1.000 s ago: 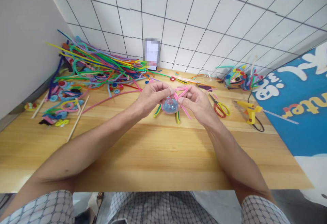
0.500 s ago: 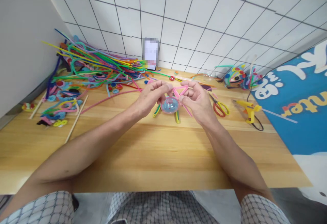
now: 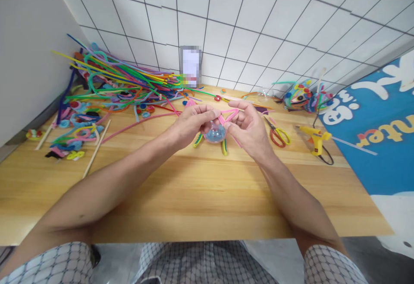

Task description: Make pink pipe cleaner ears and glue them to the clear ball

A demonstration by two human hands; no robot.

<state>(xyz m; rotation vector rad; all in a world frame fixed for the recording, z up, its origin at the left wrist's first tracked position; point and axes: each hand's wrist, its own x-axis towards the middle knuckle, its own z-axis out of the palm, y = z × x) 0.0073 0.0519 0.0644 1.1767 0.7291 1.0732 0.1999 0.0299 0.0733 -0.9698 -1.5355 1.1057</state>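
Note:
Between my hands is a pink pipe cleaner (image 3: 230, 114), bent into a pointed loop. My left hand (image 3: 198, 120) pinches it at the left, with a bundle of pink ends showing behind the knuckles. My right hand (image 3: 248, 125) grips its right side between thumb and fingers, and a loose pink end hangs below. Just beneath my fingers a clear, bluish ball (image 3: 215, 133) rests on the table, its upper part partly hidden. The yellow and green handles of pliers (image 3: 224, 147) stick out below the ball; their jaws are hidden.
Colourful pipe cleaners (image 3: 129, 77) heap at the back left, beside smaller craft bits (image 3: 73, 139) and a wooden stick (image 3: 97, 149). A phone (image 3: 190, 66) leans on the tiled wall. Scissors (image 3: 278, 136), a yellow glue gun (image 3: 315, 139) and a decorated ball (image 3: 297, 96) lie to the right.
My left fingers have shifted slightly right and down along the pink pipe cleaner, covering more of the ball. The bent loop has turned a little; both hands keep their hold.

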